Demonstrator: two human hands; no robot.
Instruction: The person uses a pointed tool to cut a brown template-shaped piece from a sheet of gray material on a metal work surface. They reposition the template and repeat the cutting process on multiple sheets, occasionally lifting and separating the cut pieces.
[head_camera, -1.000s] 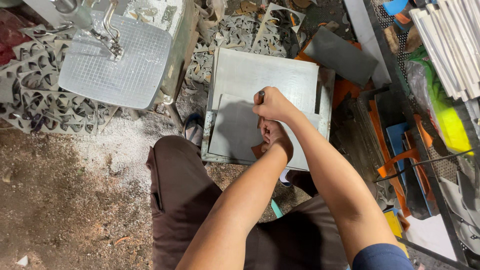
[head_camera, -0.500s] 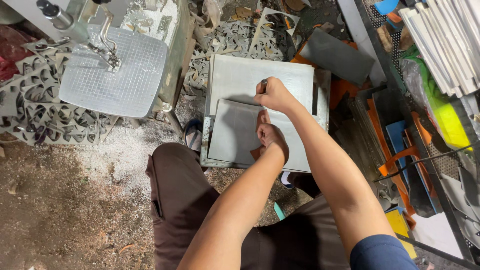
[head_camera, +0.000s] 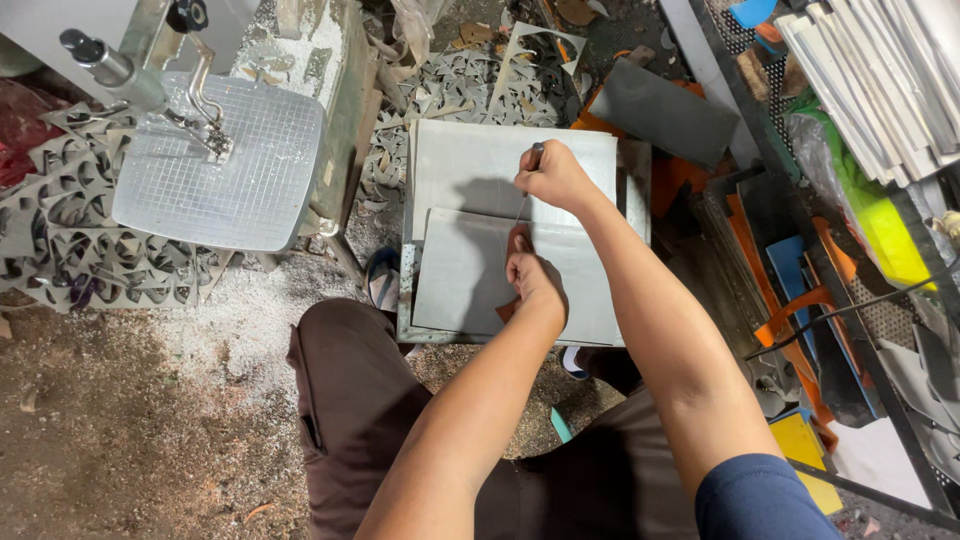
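The person sits over a stack of pale grey sheets (head_camera: 470, 270) lying on the dusty floor. The right hand (head_camera: 555, 178) is closed around a thin pen-like tool (head_camera: 533, 160), its tip on the top sheet. The left hand (head_camera: 533, 280) presses flat on a small brown piece (head_camera: 517, 243) lying on that sheet. To the left stands a machine with a gridded clear table (head_camera: 225, 165), with cut-out grey scraps (head_camera: 70, 250) beside it.
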